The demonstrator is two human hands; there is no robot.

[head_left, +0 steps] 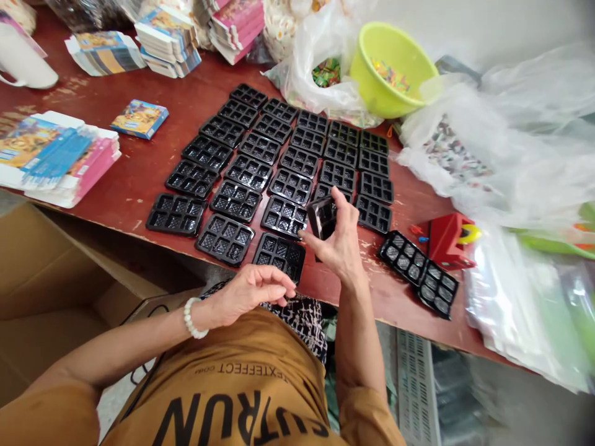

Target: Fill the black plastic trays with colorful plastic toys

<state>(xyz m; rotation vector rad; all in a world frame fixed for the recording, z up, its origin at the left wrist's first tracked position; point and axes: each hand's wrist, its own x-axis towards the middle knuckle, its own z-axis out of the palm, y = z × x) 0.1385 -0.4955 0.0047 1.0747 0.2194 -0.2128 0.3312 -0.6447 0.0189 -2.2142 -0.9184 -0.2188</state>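
Note:
Several black plastic six-cell trays [250, 172] lie in rows on the dark red table [139, 179]. My right hand [338, 243] is raised over the near edge of the rows, fingers closed round a small stack of black trays [321, 218]. My left hand [248, 292] hovers close to my body just below the table's front edge, fingers curled in a pinch; nothing can be made out in them. It is nearest the front-row tray [279, 255]. A white bead bracelet [191, 318] sits on my left wrist.
Two more black trays [418, 272] lie at right beside a red box [447, 240]. A green bowl [389, 69] and clear plastic bags [511, 148] fill the back right. Flat printed cartons [51, 158] are stacked at left, a cardboard box [41, 272] below.

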